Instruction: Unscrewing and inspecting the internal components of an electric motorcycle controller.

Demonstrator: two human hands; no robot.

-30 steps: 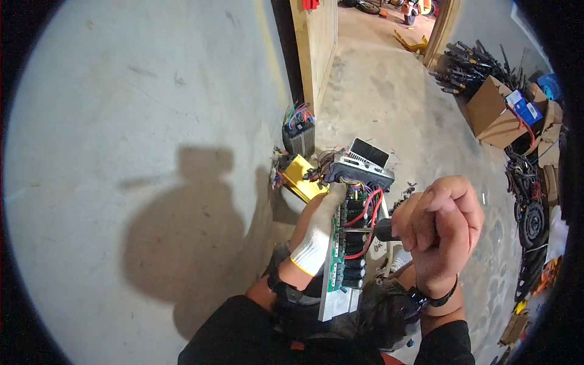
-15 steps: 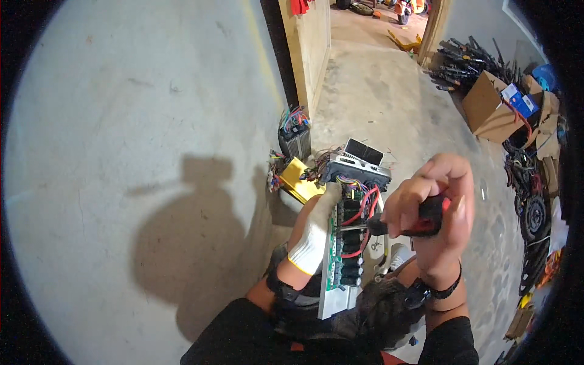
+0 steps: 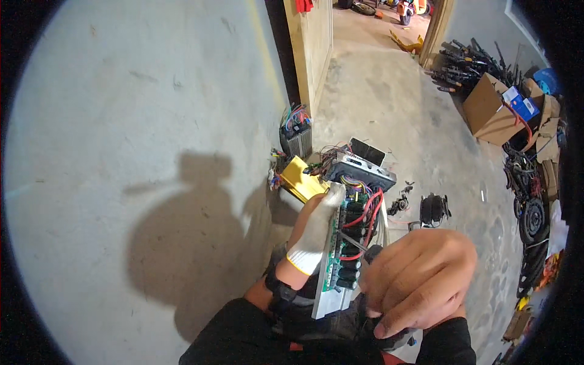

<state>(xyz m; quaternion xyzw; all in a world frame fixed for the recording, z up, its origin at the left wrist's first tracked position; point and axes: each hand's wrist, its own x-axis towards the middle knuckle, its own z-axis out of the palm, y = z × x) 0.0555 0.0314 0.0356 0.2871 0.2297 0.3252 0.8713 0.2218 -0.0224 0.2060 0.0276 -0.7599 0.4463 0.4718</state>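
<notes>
My left hand (image 3: 317,226), in a white knit glove, grips the far end of a long green circuit board (image 3: 332,267) on a pale metal heatsink (image 3: 331,306). Several black cylindrical capacitors (image 3: 348,274) line the board, and thick red wires (image 3: 376,213) arch over it. Bare and closed, my right hand (image 3: 426,274) wraps round a screwdriver (image 3: 373,250), its handle mostly hidden by my fingers. The blade slants in among the capacitors at mid-board; its exact contact point is hard to make out. Wires lead from the board's far end to a grey-black connector housing (image 3: 365,173).
By the wall stand a yellow metal case (image 3: 302,179) and a finned black controller (image 3: 296,141) with coloured wires. Small dark parts (image 3: 433,210) lie on the floor to the right. A cardboard box (image 3: 491,109) and heaped black parts (image 3: 462,64) line the right side.
My right hand has come down and nearer, its fingers now covering the screwdriver's handle. The blade has turned from nearly level to slanting. The dark floor parts have come into view. My left hand keeps its hold.
</notes>
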